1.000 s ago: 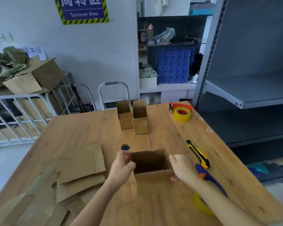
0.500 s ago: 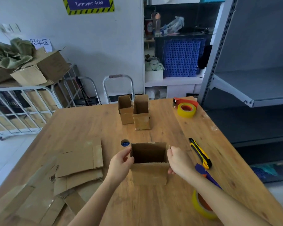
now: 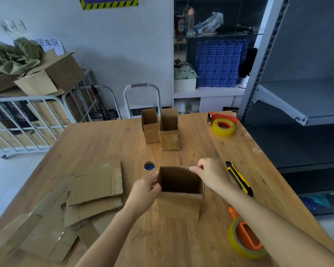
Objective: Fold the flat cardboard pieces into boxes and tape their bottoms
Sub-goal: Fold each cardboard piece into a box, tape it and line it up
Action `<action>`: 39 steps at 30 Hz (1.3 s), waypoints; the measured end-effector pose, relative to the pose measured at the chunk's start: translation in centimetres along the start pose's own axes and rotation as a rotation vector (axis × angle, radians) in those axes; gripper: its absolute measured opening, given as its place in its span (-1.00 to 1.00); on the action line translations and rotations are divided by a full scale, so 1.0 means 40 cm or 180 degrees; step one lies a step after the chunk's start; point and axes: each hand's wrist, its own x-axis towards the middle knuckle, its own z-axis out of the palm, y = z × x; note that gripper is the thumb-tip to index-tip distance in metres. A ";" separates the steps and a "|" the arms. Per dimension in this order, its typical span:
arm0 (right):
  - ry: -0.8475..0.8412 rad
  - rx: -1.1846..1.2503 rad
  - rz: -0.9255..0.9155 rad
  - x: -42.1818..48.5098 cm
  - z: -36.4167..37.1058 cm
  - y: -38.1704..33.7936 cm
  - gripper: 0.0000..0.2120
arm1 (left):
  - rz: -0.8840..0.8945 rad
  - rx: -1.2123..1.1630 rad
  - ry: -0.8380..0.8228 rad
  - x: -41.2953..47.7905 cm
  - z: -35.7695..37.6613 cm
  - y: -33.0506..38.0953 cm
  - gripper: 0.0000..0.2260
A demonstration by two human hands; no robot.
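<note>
Right hand shifted to pinch far rim; left hand seemingly grips upright box (mouth up)

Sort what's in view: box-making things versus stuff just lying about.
Job: open box, two folded boxes, flat cardboard pieces, near tape dispenser, far tape dispenser.
Lying about: utility knife, step stool, blue crate, large carton.
</note>
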 end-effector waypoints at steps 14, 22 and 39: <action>-0.0176 0.0498 0.0209 0.015 -0.024 -0.002 -0.65 | -0.0302 0.0416 -0.1035 -0.002 0.019 0.008 -0.51; 0.0227 0.1941 0.0290 -0.060 -0.014 0.096 -0.73 | -0.0282 0.0588 -0.1073 -0.008 0.013 0.024 -0.57; -0.1010 0.1320 -0.0448 -0.123 -0.022 0.108 -0.72 | 0.0114 0.0641 -0.0144 -0.004 0.044 -0.013 -0.61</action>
